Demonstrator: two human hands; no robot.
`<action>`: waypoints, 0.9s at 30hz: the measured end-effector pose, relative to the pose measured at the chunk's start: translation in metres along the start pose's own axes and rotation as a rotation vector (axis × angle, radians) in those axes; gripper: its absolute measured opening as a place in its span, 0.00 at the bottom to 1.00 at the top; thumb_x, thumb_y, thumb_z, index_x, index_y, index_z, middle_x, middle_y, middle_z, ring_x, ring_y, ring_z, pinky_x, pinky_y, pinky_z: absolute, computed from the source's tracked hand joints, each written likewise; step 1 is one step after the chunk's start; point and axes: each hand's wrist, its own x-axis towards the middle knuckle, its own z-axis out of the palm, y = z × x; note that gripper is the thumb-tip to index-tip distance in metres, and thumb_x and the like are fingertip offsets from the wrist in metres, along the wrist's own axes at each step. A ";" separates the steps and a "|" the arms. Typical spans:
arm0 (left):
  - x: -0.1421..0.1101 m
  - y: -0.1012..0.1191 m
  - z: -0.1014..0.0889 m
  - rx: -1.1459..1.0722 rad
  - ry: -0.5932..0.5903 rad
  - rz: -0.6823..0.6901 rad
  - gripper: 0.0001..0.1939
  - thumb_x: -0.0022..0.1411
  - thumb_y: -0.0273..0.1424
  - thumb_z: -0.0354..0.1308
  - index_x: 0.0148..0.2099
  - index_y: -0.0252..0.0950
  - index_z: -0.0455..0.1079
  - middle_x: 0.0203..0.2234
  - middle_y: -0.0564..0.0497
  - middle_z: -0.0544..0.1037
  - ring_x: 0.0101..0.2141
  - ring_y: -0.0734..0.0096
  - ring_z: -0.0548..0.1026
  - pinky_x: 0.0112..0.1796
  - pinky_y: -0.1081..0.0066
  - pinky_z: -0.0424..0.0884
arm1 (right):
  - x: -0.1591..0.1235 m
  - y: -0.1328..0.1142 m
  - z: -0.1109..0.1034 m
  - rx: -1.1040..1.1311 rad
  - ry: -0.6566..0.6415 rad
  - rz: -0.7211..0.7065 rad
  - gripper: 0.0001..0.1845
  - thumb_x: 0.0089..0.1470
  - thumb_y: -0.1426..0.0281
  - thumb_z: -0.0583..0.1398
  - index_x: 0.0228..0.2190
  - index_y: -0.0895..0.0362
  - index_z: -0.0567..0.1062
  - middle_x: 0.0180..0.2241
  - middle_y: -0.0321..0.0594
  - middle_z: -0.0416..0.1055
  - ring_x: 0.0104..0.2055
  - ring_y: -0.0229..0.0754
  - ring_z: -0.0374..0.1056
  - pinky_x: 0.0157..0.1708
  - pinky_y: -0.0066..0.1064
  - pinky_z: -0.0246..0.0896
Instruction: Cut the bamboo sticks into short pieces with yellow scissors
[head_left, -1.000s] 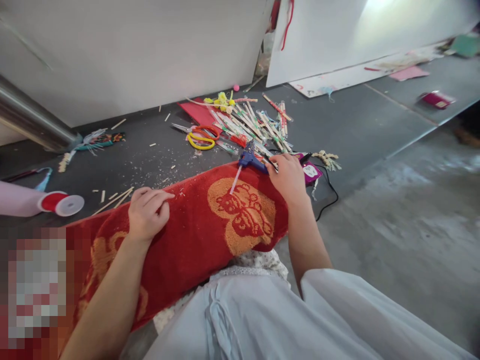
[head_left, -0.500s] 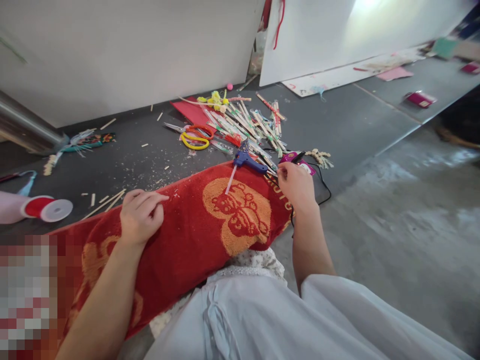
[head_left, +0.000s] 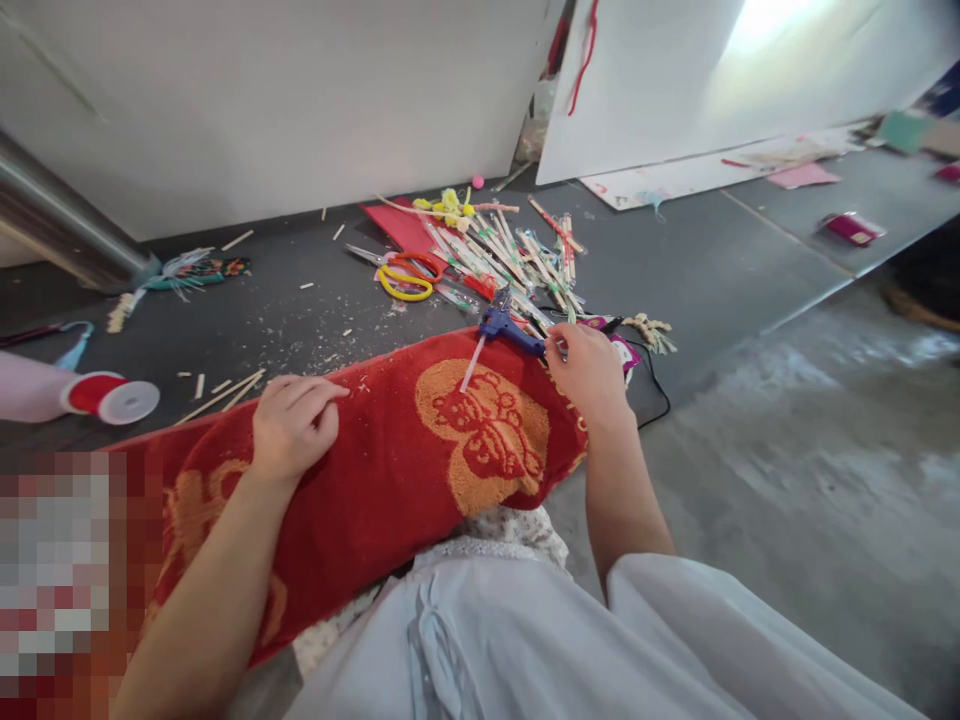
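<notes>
My left hand (head_left: 296, 425) rests on the red towel (head_left: 367, 470), its fingers drawn together and nothing visible in them. At the towel's far edge lies a blue glue gun (head_left: 504, 328), with a pale glue stick (head_left: 472, 364) jutting from its back toward me. My right hand (head_left: 591, 372) is curled at the end of the glue gun's handle, thumb and fingertips closed against it. Part of the handle's end is hidden by the fingers. Just behind this hand lies a magenta item (head_left: 626, 352) with a black cord.
Many wrapped sticks (head_left: 502, 245) lie heaped beyond the glue gun. Scissors (head_left: 409, 277) with orange and yellow handles lie left of them, near yellow flowers (head_left: 450, 208). A red ribbon spool (head_left: 112, 397) is at the left. White boards (head_left: 300, 100) stand behind the dark surface.
My right hand has moved left, from just beside the glue gun to the end of its handle. The view has shifted slightly; my left hand stays on the towel.
</notes>
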 end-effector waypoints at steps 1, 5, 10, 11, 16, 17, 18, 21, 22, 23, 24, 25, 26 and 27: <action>-0.001 0.000 0.000 -0.005 -0.005 -0.039 0.13 0.51 0.17 0.53 0.33 0.38 0.73 0.28 0.53 0.79 0.30 0.71 0.76 0.36 0.71 0.71 | 0.001 -0.004 0.000 0.014 -0.004 -0.012 0.14 0.57 0.70 0.53 0.41 0.59 0.75 0.41 0.49 0.75 0.44 0.51 0.69 0.44 0.40 0.61; -0.005 0.003 0.000 -0.011 -0.050 -0.158 0.13 0.51 0.19 0.51 0.31 0.38 0.75 0.28 0.54 0.80 0.30 0.73 0.77 0.32 0.75 0.72 | 0.003 -0.025 0.005 0.139 -0.034 -0.103 0.13 0.56 0.70 0.54 0.40 0.58 0.75 0.40 0.47 0.76 0.42 0.49 0.70 0.43 0.37 0.61; -0.006 0.006 -0.003 0.030 -0.158 -0.210 0.12 0.53 0.23 0.50 0.30 0.38 0.75 0.28 0.53 0.80 0.29 0.73 0.78 0.30 0.76 0.71 | 0.002 -0.066 0.011 0.276 -0.098 -0.306 0.11 0.57 0.69 0.54 0.39 0.57 0.75 0.36 0.43 0.77 0.38 0.44 0.70 0.41 0.34 0.61; -0.006 0.007 -0.003 0.047 -0.177 -0.219 0.11 0.53 0.24 0.50 0.29 0.38 0.75 0.27 0.53 0.80 0.29 0.72 0.78 0.29 0.75 0.71 | 0.002 -0.074 0.011 0.293 -0.111 -0.338 0.11 0.57 0.70 0.54 0.38 0.57 0.75 0.36 0.42 0.77 0.38 0.43 0.70 0.41 0.33 0.61; -0.006 0.010 -0.003 0.089 -0.253 -0.212 0.12 0.56 0.26 0.48 0.30 0.37 0.74 0.27 0.52 0.80 0.28 0.71 0.77 0.27 0.74 0.70 | 0.000 -0.103 0.011 0.351 -0.197 -0.413 0.11 0.57 0.69 0.55 0.38 0.56 0.75 0.36 0.40 0.77 0.36 0.42 0.71 0.37 0.31 0.62; -0.006 0.011 -0.003 0.097 -0.278 -0.222 0.12 0.56 0.26 0.48 0.30 0.37 0.74 0.27 0.52 0.80 0.28 0.70 0.77 0.26 0.73 0.69 | -0.001 -0.106 0.011 0.352 -0.212 -0.420 0.11 0.58 0.69 0.55 0.38 0.56 0.75 0.36 0.40 0.77 0.37 0.42 0.72 0.37 0.31 0.62; -0.007 0.012 -0.003 0.101 -0.310 -0.236 0.12 0.56 0.27 0.48 0.30 0.37 0.74 0.27 0.52 0.80 0.27 0.70 0.77 0.26 0.73 0.69 | -0.001 -0.109 0.012 0.348 -0.225 -0.427 0.11 0.58 0.69 0.55 0.38 0.56 0.76 0.37 0.40 0.77 0.37 0.42 0.72 0.37 0.31 0.62; -0.007 0.014 -0.002 0.097 -0.400 -0.280 0.12 0.56 0.27 0.49 0.31 0.38 0.74 0.26 0.50 0.79 0.27 0.70 0.76 0.26 0.73 0.68 | -0.002 -0.114 0.014 0.335 -0.252 -0.437 0.11 0.58 0.69 0.55 0.39 0.56 0.76 0.38 0.40 0.78 0.37 0.42 0.73 0.37 0.31 0.63; -0.007 0.014 -0.002 0.097 -0.418 -0.288 0.12 0.56 0.27 0.49 0.31 0.38 0.74 0.26 0.50 0.79 0.28 0.70 0.76 0.27 0.73 0.68 | -0.002 -0.115 0.015 0.335 -0.258 -0.437 0.11 0.58 0.69 0.55 0.39 0.56 0.75 0.37 0.40 0.78 0.37 0.42 0.73 0.37 0.31 0.63; -0.007 0.014 -0.001 0.101 -0.428 -0.292 0.12 0.56 0.27 0.49 0.32 0.38 0.74 0.26 0.50 0.79 0.28 0.70 0.76 0.27 0.73 0.68 | -0.002 -0.115 0.015 0.334 -0.264 -0.439 0.11 0.58 0.68 0.55 0.39 0.56 0.75 0.37 0.40 0.78 0.36 0.42 0.73 0.37 0.32 0.63; -0.007 0.014 -0.001 0.109 -0.431 -0.293 0.12 0.56 0.28 0.49 0.32 0.38 0.75 0.27 0.50 0.79 0.28 0.70 0.76 0.26 0.73 0.68 | -0.002 -0.116 0.015 0.328 -0.268 -0.444 0.11 0.58 0.68 0.55 0.39 0.56 0.75 0.37 0.40 0.78 0.37 0.42 0.73 0.38 0.32 0.63; -0.007 0.014 -0.001 0.121 -0.428 -0.290 0.12 0.56 0.28 0.48 0.32 0.38 0.75 0.27 0.50 0.79 0.28 0.69 0.76 0.26 0.74 0.68 | -0.001 -0.116 0.015 0.316 -0.273 -0.454 0.11 0.58 0.69 0.55 0.39 0.56 0.75 0.37 0.40 0.78 0.37 0.42 0.73 0.38 0.32 0.63; -0.007 0.013 -0.001 0.134 -0.420 -0.286 0.13 0.57 0.28 0.48 0.32 0.38 0.75 0.27 0.50 0.80 0.28 0.69 0.76 0.25 0.74 0.67 | 0.000 -0.115 0.014 0.300 -0.278 -0.474 0.11 0.58 0.69 0.55 0.39 0.56 0.76 0.37 0.41 0.78 0.38 0.43 0.73 0.38 0.32 0.63; -0.007 0.012 0.000 0.147 -0.408 -0.283 0.13 0.57 0.29 0.48 0.32 0.39 0.75 0.27 0.51 0.80 0.28 0.69 0.77 0.25 0.74 0.67 | 0.002 -0.114 0.013 0.277 -0.281 -0.499 0.11 0.58 0.69 0.54 0.38 0.56 0.76 0.38 0.41 0.77 0.39 0.43 0.72 0.39 0.32 0.62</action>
